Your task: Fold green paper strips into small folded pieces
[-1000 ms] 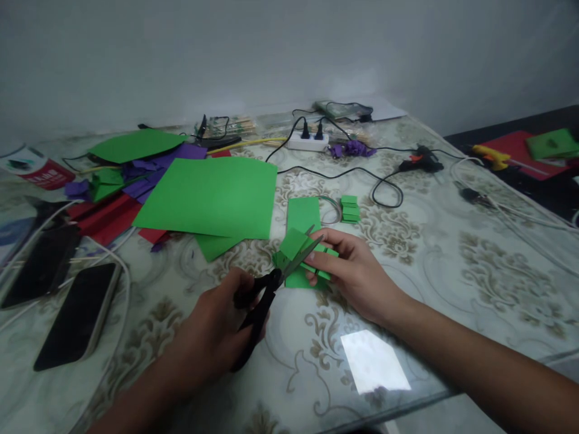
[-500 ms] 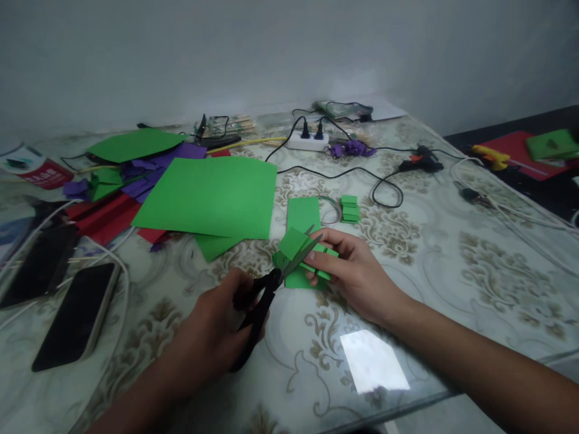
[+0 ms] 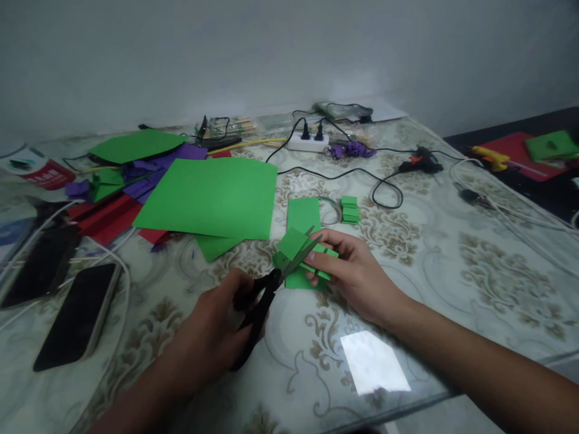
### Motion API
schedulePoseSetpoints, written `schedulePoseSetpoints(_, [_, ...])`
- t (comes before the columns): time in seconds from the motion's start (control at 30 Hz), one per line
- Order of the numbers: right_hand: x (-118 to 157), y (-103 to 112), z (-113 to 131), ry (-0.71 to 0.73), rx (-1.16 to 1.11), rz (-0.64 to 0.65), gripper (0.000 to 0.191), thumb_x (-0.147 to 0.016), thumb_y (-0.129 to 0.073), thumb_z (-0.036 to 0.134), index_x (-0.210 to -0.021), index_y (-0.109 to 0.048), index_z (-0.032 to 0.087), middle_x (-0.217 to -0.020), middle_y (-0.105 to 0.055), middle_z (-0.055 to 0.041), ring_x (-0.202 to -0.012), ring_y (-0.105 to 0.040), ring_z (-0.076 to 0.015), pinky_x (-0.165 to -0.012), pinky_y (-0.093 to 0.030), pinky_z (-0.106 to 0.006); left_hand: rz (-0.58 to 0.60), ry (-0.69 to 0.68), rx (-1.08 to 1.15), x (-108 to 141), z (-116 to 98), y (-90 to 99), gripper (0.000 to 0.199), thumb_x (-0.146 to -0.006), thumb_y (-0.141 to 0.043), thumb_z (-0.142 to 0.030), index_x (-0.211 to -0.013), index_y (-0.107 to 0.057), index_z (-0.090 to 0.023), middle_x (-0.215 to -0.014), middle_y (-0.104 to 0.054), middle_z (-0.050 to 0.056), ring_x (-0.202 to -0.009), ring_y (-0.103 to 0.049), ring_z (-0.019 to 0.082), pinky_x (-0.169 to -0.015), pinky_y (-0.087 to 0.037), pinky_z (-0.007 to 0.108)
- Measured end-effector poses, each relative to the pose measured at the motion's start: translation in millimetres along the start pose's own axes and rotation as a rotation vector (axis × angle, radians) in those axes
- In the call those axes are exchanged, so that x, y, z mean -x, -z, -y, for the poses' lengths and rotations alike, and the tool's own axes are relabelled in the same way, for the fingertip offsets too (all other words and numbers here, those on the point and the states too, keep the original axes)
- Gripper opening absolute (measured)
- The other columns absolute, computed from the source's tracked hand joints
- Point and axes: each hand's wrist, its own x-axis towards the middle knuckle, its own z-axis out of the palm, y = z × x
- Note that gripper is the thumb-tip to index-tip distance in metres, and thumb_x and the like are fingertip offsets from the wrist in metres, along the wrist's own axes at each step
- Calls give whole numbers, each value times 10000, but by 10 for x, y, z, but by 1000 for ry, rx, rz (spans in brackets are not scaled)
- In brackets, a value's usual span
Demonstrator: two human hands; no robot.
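Observation:
My left hand (image 3: 217,319) is closed round the black handles of a pair of scissors (image 3: 266,295). Their slightly parted blades point up and to the right, across a piece of green paper (image 3: 292,243). Between thumb and fingers, my right hand (image 3: 355,271) grips that green paper, which looks folded or layered; its exact shape is partly hidden by the blades and fingers. Under both lies a green paper strip (image 3: 303,208) on the table. Small folded green pieces (image 3: 350,210) sit beyond my right hand, beside a thin ring (image 3: 332,210).
Large green sheets (image 3: 208,199) lie left of the strip, with red paper (image 3: 106,220) and purple scraps. Two phones (image 3: 76,316) and white cables are at the left. A power strip (image 3: 307,141) stands at the back; a black glue gun (image 3: 420,160) trails its cord at right.

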Motion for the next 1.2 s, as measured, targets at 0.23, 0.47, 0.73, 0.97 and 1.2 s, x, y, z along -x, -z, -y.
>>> schedulePoseSetpoints(0.23, [-6,4,-1,-6,-13,2,266,-687,-953,230,-808,-720,183,-682,-689,39,-573,-623,-106,-567,-503,-231,-2,-3,-16,5,-1,10,137,-891,-603,-335,-906,-514,-232,-812,-686,-8,-720,-632,199,-635,-497,284])
schedulePoseSetpoints(0.47, [1,3,-12,-6,-20,4,259,-688,-950,209,-795,-717,180,-671,-687,42,-570,-624,-100,-565,-501,-218,20,50,-2,3,-41,14,150,-885,-597,-351,-898,-508,-231,-800,-676,-6,-673,-601,191,-589,-475,283])
schedulePoseSetpoints(0.73, [-15,4,-17,-8,-23,2,271,-676,-955,210,-801,-719,162,-680,-697,37,-570,-627,-91,-565,-506,-198,-6,3,-17,7,17,4,157,-906,-589,-366,-895,-519,-226,-784,-668,-14,-685,-601,185,-593,-476,269])
schedulePoseSetpoints(0.97, [-9,7,-12,-6,-9,-4,270,-684,-952,238,-802,-719,170,-691,-699,36,-581,-634,-97,-580,-510,-207,-5,9,0,-9,18,-10,142,-890,-590,-349,-879,-520,-226,-780,-670,-11,-687,-602,184,-588,-471,263])
schedulePoseSetpoints(1.2, [-17,20,-26,-6,21,-2,260,-714,-942,267,-810,-724,163,-690,-704,31,-583,-633,-92,-580,-503,-203,0,23,-15,-2,21,-4,142,-899,-574,-356,-890,-510,-230,-766,-655,-16,-661,-578,179,-574,-450,264])
